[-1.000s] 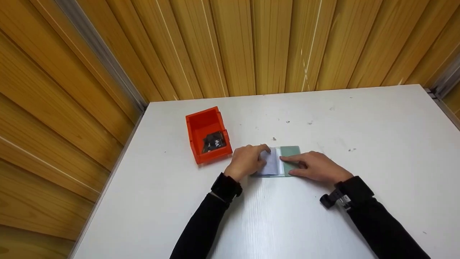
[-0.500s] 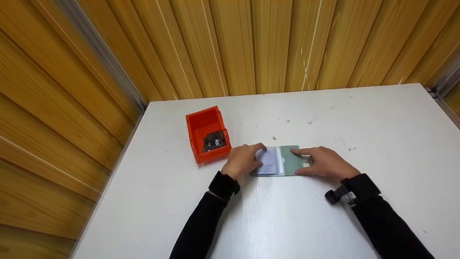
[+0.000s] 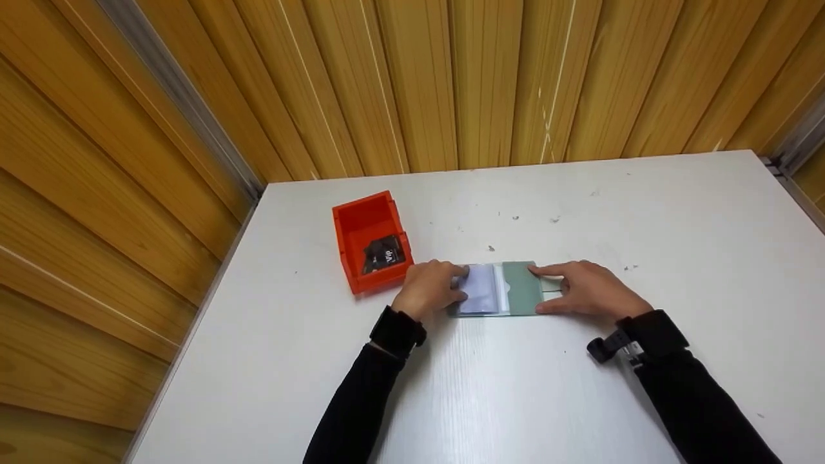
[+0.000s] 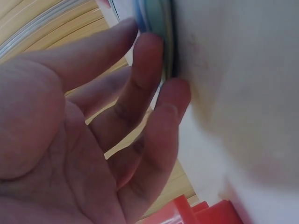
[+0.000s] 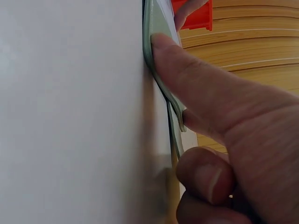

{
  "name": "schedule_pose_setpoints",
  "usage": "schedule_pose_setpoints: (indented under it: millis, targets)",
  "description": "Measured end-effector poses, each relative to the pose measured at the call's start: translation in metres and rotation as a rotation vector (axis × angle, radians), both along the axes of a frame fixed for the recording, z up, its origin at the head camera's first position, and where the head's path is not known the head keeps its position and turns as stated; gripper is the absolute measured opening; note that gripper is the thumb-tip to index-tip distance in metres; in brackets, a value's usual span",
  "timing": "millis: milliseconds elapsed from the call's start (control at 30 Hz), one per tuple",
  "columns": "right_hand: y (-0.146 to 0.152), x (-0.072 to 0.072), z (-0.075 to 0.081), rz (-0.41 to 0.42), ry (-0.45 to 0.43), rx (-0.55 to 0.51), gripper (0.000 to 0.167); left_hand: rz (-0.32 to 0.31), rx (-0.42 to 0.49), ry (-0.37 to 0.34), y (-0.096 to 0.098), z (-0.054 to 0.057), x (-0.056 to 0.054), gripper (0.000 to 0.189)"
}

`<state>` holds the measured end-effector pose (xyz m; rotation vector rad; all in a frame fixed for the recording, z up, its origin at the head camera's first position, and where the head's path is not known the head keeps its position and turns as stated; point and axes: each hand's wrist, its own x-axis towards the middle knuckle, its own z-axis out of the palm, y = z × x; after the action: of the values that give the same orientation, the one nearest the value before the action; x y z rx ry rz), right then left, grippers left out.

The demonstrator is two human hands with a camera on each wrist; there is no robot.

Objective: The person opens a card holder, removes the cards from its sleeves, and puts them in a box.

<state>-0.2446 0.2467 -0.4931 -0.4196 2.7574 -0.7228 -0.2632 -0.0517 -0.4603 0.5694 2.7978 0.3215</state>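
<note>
A green card holder point(image 3: 523, 290) lies opened out on the white table, its clear bluish plastic sleeves point(image 3: 478, 290) on the left half. My left hand point(image 3: 430, 287) grips its left edge. In the left wrist view, the left thumb and fingertips point(image 4: 148, 46) meet at the green edge. On the right side, my right hand point(image 3: 590, 289) holds the green flap, with thumb and index finger set apart along its edge. A paler strip point(image 3: 551, 284) shows between them. The right wrist view has the right thumb point(image 5: 173, 56) pressing on the cover, other fingers curled.
A red bin point(image 3: 368, 241) stands close to the left hand, with several black cards point(image 3: 385, 252) marked "Vip" inside. The white table point(image 3: 309, 361) ends at a wood-patterned wall point(image 3: 451, 84) behind and on the left.
My right hand has slid from the middle of the card holder to its right edge, uncovering the green flap. My left hand has drawn back leftward off the sleeves to the left edge.
</note>
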Motion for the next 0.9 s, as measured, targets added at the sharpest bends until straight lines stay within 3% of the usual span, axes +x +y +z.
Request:
schedule_pose_setpoints:
  millis: [367, 733, 833, 900]
  targets:
    - [0.0019, -0.0006, 0.0002, -0.020, -0.014, -0.020, 0.086, 0.039, 0.020, -0.049, -0.0039, 0.0026, 0.0014, 0.055]
    - [-0.0023, -0.0003, -0.0019, 0.021, 0.031, 0.023, 0.083, 0.006, -0.042, -0.021, -0.0051, -0.0021, 0.0020, 0.052]
    - [-0.0020, -0.0006, 0.0015, 0.034, 0.049, 0.017, 0.083, 0.004, -0.018, 0.028, -0.0065, 0.0008, 0.0013, 0.047]
    - [0.0004, -0.0014, 0.0054, 0.032, 0.076, 0.010, 0.082, -0.008, 0.017, 0.109, -0.0098, 0.0054, -0.0004, 0.045]
